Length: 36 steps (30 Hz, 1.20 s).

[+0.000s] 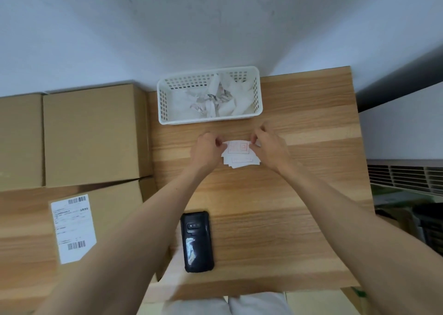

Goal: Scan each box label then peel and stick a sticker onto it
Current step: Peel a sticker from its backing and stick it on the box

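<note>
A wooden table fills the centre of the frame against a pale wall. At centre, the left hand and right hand each pinch an end of the top sticker above a small sticker stack. Just above sits a white basket of crumpled backing paper. A black scanner lies near the table's lower edge. Bare wood spreads to the right. At lower left, a labelled box shows its label; plain boxes stack at the left.
</note>
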Each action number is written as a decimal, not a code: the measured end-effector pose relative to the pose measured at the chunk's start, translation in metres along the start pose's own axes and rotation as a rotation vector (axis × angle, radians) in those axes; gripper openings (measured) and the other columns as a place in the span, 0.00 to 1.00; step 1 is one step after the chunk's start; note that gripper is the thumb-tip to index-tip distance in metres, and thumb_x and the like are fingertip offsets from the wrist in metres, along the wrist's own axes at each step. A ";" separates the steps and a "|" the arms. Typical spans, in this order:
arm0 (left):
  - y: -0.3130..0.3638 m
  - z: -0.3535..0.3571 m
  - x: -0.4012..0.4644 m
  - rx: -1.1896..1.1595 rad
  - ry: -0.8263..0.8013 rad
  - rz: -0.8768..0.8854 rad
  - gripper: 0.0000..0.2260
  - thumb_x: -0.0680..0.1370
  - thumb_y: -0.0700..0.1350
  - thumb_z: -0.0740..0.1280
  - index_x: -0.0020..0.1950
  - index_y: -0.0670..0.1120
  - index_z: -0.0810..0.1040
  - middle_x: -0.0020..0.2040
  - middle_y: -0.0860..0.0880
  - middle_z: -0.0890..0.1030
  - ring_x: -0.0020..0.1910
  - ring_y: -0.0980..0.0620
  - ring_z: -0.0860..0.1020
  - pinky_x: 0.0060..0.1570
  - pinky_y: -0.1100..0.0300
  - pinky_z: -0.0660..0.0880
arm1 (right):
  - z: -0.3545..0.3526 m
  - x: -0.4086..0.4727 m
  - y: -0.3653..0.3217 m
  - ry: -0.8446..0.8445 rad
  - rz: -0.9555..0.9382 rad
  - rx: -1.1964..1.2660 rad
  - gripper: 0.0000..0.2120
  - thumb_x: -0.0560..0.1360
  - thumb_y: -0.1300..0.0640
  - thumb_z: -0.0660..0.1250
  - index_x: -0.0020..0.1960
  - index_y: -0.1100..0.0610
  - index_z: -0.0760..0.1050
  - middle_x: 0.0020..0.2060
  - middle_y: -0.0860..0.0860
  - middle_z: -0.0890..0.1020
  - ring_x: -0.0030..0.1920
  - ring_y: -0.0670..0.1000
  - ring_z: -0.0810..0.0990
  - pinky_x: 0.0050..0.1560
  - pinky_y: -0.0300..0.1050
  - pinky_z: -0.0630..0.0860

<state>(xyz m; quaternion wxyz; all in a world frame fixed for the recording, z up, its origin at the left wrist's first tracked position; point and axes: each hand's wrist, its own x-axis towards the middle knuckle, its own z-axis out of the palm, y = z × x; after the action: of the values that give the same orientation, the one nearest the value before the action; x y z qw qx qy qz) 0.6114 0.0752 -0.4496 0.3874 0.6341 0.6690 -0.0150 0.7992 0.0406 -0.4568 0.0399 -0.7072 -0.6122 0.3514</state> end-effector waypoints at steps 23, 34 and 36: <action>-0.035 -0.180 -0.153 -0.493 0.116 0.304 0.07 0.83 0.44 0.63 0.51 0.47 0.81 0.38 0.49 0.79 0.35 0.53 0.74 0.37 0.58 0.71 | -0.076 -0.148 -0.178 0.186 -0.017 0.785 0.01 0.78 0.63 0.70 0.48 0.59 0.80 0.40 0.55 0.85 0.23 0.41 0.72 0.27 0.43 0.74; -0.059 -0.253 -0.274 -0.455 0.432 0.565 0.17 0.78 0.51 0.73 0.64 0.52 0.77 0.54 0.55 0.78 0.49 0.58 0.76 0.47 0.69 0.74 | -0.074 -0.258 -0.266 0.339 -0.067 1.133 0.05 0.78 0.61 0.71 0.51 0.62 0.82 0.38 0.54 0.85 0.24 0.50 0.65 0.28 0.45 0.74; -0.059 -0.256 -0.282 -0.096 0.662 0.783 0.19 0.77 0.53 0.72 0.67 0.49 0.77 0.59 0.52 0.76 0.55 0.54 0.75 0.54 0.63 0.74 | -0.080 -0.266 -0.273 0.355 -0.082 1.124 0.04 0.78 0.61 0.70 0.50 0.62 0.82 0.38 0.53 0.85 0.24 0.50 0.64 0.26 0.44 0.73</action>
<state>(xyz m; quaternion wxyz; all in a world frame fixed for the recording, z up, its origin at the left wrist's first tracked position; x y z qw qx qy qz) 0.4032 -0.0410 -0.1465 0.1601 0.7894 0.4681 0.3634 0.6132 -0.0992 -0.1444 0.5241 -0.6011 -0.3429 0.4964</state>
